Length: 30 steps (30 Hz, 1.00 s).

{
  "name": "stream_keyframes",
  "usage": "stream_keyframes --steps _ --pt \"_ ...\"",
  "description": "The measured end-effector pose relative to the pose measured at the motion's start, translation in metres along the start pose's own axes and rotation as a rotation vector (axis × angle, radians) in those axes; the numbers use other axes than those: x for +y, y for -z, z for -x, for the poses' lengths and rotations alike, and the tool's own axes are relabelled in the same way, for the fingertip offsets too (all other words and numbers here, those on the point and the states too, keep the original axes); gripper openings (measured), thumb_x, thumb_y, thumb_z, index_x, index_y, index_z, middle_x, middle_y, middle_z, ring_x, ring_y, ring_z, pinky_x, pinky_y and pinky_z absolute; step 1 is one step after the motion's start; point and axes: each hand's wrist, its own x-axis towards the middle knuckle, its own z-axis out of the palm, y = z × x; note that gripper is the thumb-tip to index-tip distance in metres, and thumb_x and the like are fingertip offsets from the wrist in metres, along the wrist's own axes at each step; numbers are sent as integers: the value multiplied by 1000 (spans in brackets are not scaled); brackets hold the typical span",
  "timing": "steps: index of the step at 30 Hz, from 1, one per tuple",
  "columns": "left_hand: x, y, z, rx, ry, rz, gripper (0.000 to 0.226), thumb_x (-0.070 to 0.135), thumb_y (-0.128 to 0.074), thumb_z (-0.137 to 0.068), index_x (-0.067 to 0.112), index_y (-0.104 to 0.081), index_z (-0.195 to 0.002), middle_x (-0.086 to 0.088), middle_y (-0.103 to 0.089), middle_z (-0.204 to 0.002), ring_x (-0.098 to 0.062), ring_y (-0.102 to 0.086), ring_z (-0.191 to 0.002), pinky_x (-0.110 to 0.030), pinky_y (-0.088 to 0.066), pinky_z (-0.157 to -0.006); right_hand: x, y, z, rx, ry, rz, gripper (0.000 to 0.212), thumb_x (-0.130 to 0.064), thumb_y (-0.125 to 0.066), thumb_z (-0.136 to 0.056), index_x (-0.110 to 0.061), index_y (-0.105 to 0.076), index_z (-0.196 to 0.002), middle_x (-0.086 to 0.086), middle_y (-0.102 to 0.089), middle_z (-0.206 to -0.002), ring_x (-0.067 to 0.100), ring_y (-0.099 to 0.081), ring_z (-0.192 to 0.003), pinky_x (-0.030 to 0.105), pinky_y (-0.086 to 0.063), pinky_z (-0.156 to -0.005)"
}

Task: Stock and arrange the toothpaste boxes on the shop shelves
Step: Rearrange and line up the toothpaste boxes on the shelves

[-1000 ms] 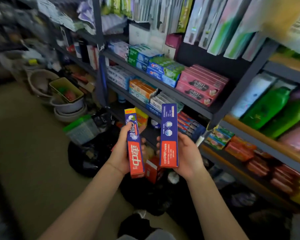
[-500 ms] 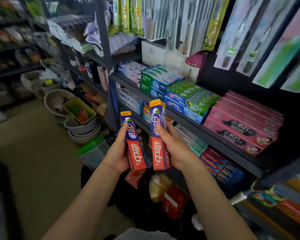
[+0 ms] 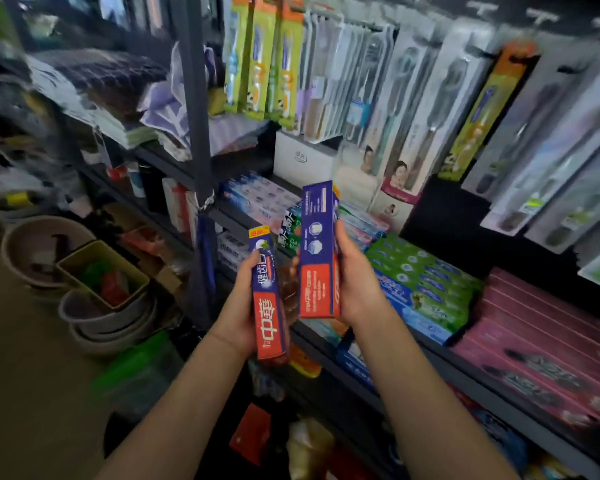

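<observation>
Both boxes have gone up. Left hand (image 3: 238,306) grips one box (image 3: 268,296) mid-frame. Right hand (image 3: 355,282) grips the other box (image 3: 317,251), higher, before the shelf (image 3: 465,372).

The right hand (image 3: 355,282) now carries its toothpaste box (image 3: 318,251) higher than the left hand's box (image 3: 269,296) — its blue-and-red back panel faces the camera, not the front. Both boxes sit closer to the green-and-blue boxes (image 3: 426,289) on the shelf (image 3: 440,367).
</observation>
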Motion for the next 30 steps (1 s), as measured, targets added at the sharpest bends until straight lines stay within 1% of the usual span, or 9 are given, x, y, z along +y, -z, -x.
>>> stream_keyframes --steps 4,6,9,11,15,17,20,24,30 --pt "60 20 -30 17 -23 -37 78 67 -67 -74 13 -63 -129 -13 -66 -124 -29 -63 -111 -52 -43 -107 -7 -33 -67 90 -17 86 75 -69 -45 -90 -5 -62 -123 13 -69 -83 24 -67 -64 33 -57 -57" --pt "85 34 -43 0 -17 -21 80 69 -62 -78 11 -60 -132 -14 -64 -126 -30 -59 -113 -55 -37 -111 -7 -50 -94 118 -43 127 70 -67 -54 -87 -8 -63 -123 21 -69 -96 32 -68 -74 44 -59 -70" --pt "115 53 -58 -67 -28 31 69 66 -50 -85 9 -64 -120 -14 -69 -112 -31 -67 -98 -57 -49 -96 -7 -72 -126 140 5 85 33 -36 -67 -89 -9 -61 -105 20 -69 -89 36 -66 -83 51 -53 -88" --pt "127 64 -67 -108 -7 69 67 67 -49 -84 9 -65 -115 -15 -70 -108 -33 -70 -93 -58 -54 -87 -8 -83 -146 222 65 131 23 -25 -70 -88 -9 -60 -101 12 -69 -78 30 -66 -75 48 -55 -87" --pt "140 72 -76 -150 40 100 70 72 -50 -81 14 -72 -112 -16 -67 -122 -35 -67 -105 -57 -50 -93 -10 -102 -178 495 290 465 63 -43 -78 -80 -9 -42 -120 7 -65 -105 22 -68 -89 37 -58 -77" --pt "147 72 -82 -179 21 98 69 72 -58 -75 17 -75 -113 -13 -63 -132 -33 -63 -113 -56 -47 -97 -14 -107 -183 523 388 627 61 -51 -73 -82 -18 -38 -118 1 -60 -102 15 -66 -88 31 -54 -73" --pt "157 76 -91 -219 43 108 71 74 -46 -81 21 -73 -120 -14 -61 -135 -37 -62 -117 -62 -44 -100 -20 -106 -194 611 450 791 54 -57 -66 -85 -14 -47 -112 -3 -60 -92 11 -62 -78 32 -50 -71" --pt "158 77 -99 -274 69 159 78 73 -44 -84 18 -59 -137 -16 -56 -141 -40 -50 -131 -64 -45 -100 -22 -103 -207 729 513 673 47 -47 -63 -92 -7 -46 -110 3 -60 -93 18 -63 -80 33 -53 -68" --pt "159 84 -118 -98 -5 292 71 67 -57 -82 16 -59 -132 -13 -57 -140 -35 -55 -128 -53 -54 -93 -28 -94 -204 737 628 528 36 -36 -71 -88 -14 -43 -95 1 -61 -89 16 -63 -81 31 -52 -69"
